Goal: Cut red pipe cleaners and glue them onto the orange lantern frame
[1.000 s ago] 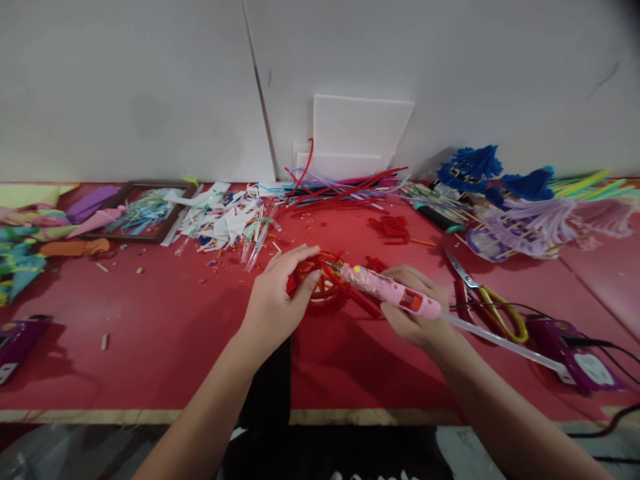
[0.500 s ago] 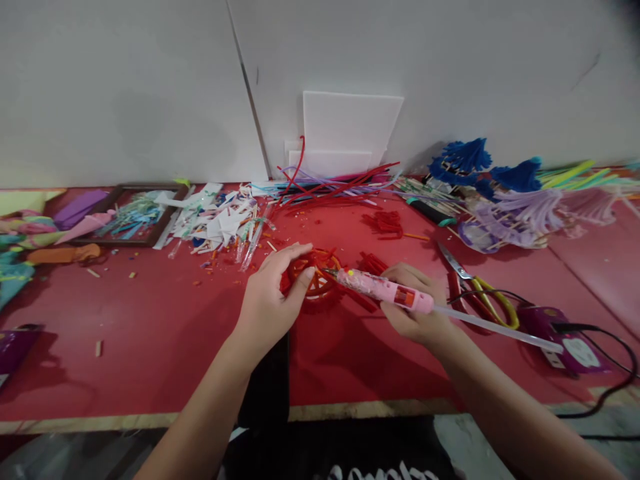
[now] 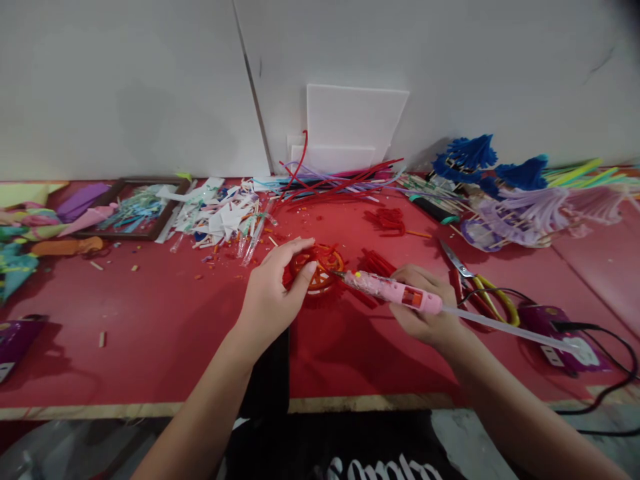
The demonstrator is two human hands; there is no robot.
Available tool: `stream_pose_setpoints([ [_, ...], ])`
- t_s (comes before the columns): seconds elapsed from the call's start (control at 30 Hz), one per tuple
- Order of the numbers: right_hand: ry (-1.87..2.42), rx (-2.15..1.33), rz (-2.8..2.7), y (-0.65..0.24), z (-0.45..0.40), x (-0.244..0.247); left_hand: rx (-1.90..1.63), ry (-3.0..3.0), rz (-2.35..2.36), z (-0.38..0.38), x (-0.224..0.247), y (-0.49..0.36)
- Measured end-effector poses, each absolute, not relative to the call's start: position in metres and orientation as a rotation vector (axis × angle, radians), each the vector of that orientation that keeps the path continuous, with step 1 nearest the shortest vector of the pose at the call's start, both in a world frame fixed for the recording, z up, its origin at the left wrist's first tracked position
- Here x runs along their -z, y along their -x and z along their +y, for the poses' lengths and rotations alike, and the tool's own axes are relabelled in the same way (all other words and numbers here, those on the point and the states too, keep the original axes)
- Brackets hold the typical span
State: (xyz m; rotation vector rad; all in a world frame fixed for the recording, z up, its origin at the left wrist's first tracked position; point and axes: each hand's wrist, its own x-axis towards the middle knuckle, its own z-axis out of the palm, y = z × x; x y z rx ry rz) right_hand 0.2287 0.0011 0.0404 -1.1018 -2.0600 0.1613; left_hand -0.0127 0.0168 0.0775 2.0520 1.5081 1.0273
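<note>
A round red and orange openwork piece (image 3: pixel 323 279) is held at its left side between the thumb and fingers of my left hand (image 3: pixel 275 287). My right hand (image 3: pixel 425 300) is wrapped round a pink glue gun (image 3: pixel 385 287), whose metal tip points left at the right part of the round piece. A long clear glue stick (image 3: pixel 505 325) sticks out of the gun's back end. Just behind the gun lie short red strips (image 3: pixel 375 261), and another red bundle (image 3: pixel 387 220) rests farther back.
Scissors with yellow handles (image 3: pixel 493 300) and a purple power box (image 3: pixel 565 340) with black cords lie at right. Long red and purple stems (image 3: pixel 340 183) lie by the wall. White scraps (image 3: pixel 225 217) and a dark frame (image 3: pixel 150 230) are at back left; blue and lilac fan-like pieces (image 3: pixel 515 213) at back right.
The glue gun and my right hand have shifted slightly right, and the tip has drawn back a little from the middle of the round piece. My left hand keeps its hold.
</note>
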Motion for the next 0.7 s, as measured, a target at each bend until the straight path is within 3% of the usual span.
stream_pose_setpoints([
  [0.7,1.104,-0.277,-2.07,-0.246,-0.008,-0.031,-1.058,-2.051,1.516,0.017,-0.076,0.012],
])
